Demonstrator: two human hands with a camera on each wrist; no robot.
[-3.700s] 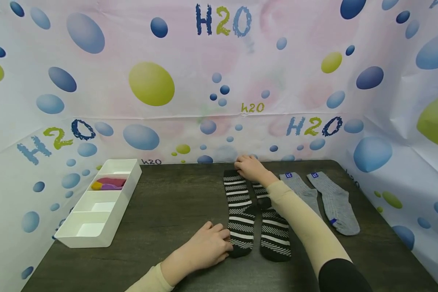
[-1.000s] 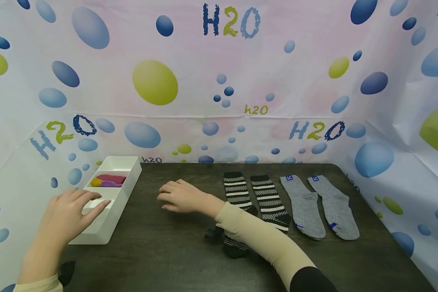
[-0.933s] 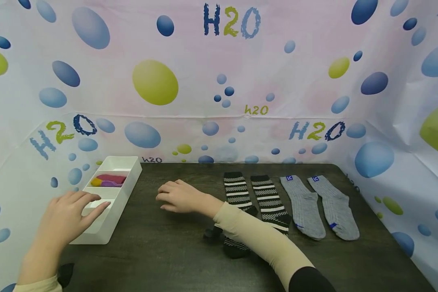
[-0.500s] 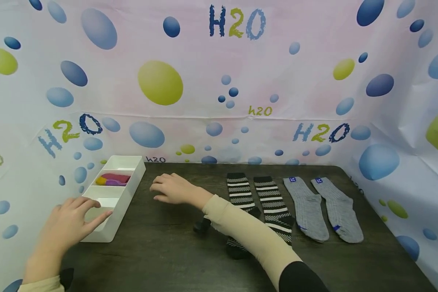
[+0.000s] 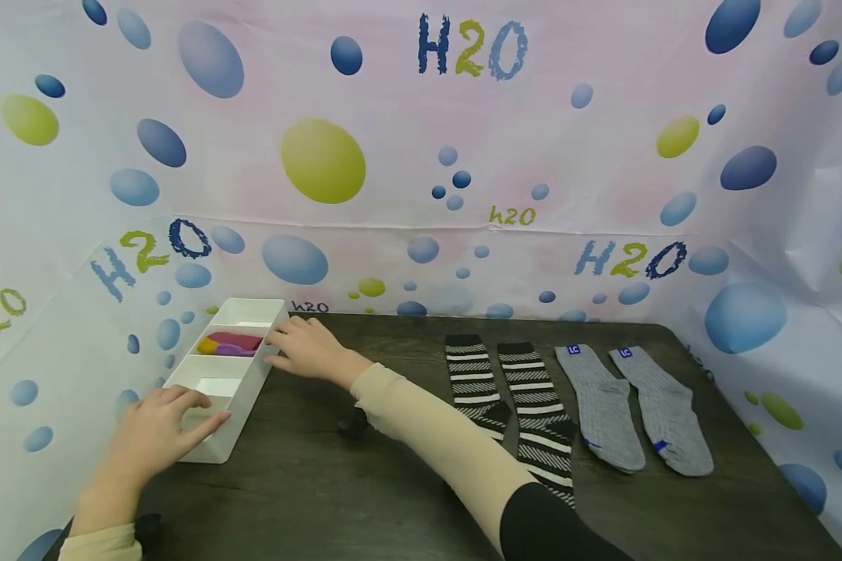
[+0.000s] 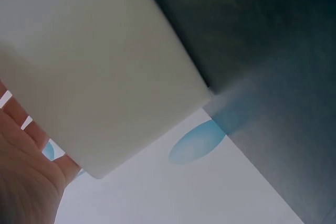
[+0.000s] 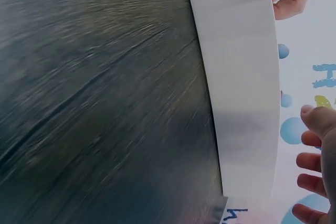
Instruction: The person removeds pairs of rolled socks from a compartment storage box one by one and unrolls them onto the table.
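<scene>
My left hand [image 5: 147, 440] is at the near end of a white divided box [image 5: 242, 401], thumb and index finger apart over its front compartment. In the right wrist view, the thumb overlaps the box's upper edge; whether it presses there is unclear. My right hand [image 5: 310, 348] has its fingers spread beside the box's right wall near the far end; contact cannot be told. A folded red, yellow and purple sock bundle [image 5: 231, 344] lies in one compartment. Black-and-white striped socks [image 5: 536, 405] lie mid-table, partly covered by my right forearm. Grey socks [image 5: 603, 409] lie flat farther right.
The dark wooden table [image 5: 288, 499] meets a bubble-printed backdrop [image 5: 393, 117] at the back and sides. My right sleeve [image 5: 442, 444] crosses the middle of the table. A small dark object [image 5: 353, 423] shows beneath my right wrist.
Over the last seconds my hands left the striped socks. The left hand went to the box's near end. In the last second my right hand moved left to the box's right wall.
</scene>
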